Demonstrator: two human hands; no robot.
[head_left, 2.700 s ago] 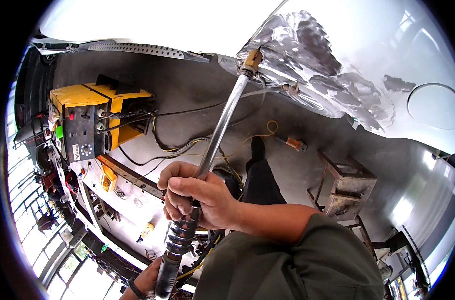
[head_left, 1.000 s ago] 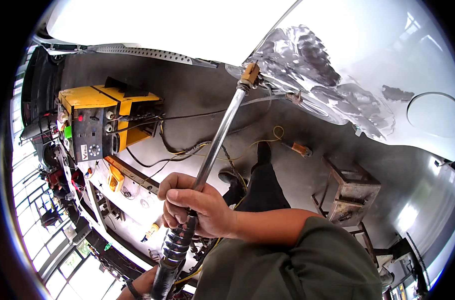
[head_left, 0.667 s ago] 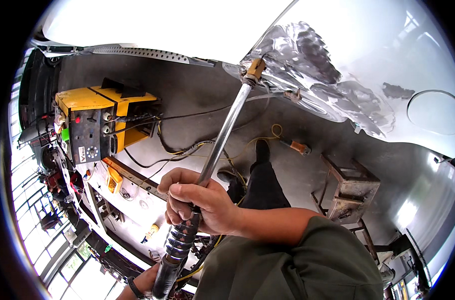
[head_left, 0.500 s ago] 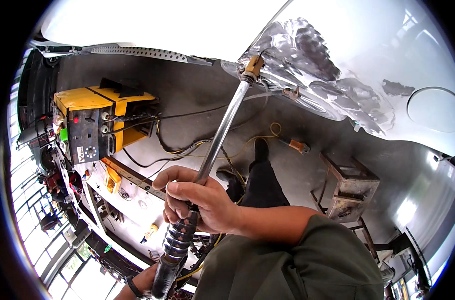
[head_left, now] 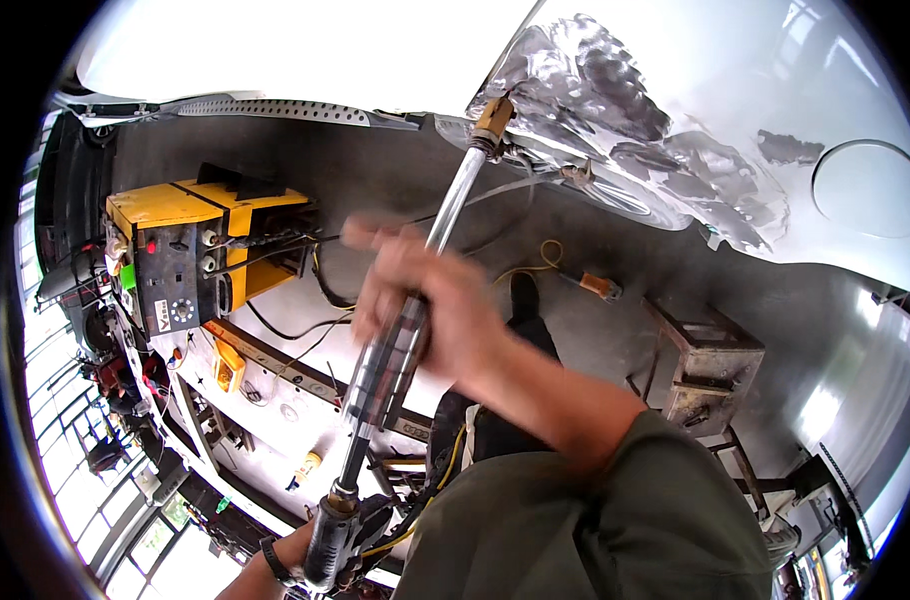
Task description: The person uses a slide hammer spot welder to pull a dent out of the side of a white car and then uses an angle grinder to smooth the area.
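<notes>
A slide hammer [head_left: 455, 203] slants from the lower left up to a damaged white car panel [head_left: 595, 90]. Its brass-coloured head [head_left: 494, 118] meets the panel's lower edge beside bare, dented metal. My right hand [head_left: 427, 300], smeared by motion, is wrapped round the upper end of the dark ribbed sliding weight [head_left: 383, 365]. Below, my left hand [head_left: 299, 547] grips the black rear handle [head_left: 331, 540]; that handle hides most of its fingers. A strip of bare rod shows between weight and handle.
A yellow welding machine [head_left: 170, 245] with dark cables stands left. An orange-ended power tool [head_left: 600, 287] lies on the floor near my foot. To the right is a rusty metal stool [head_left: 710, 365]. A white-topped bench [head_left: 275, 420] lies at lower left.
My right hand and the sliding weight have moved up the rod toward the panel, away from the rear handle. My left hand remains at the handle.
</notes>
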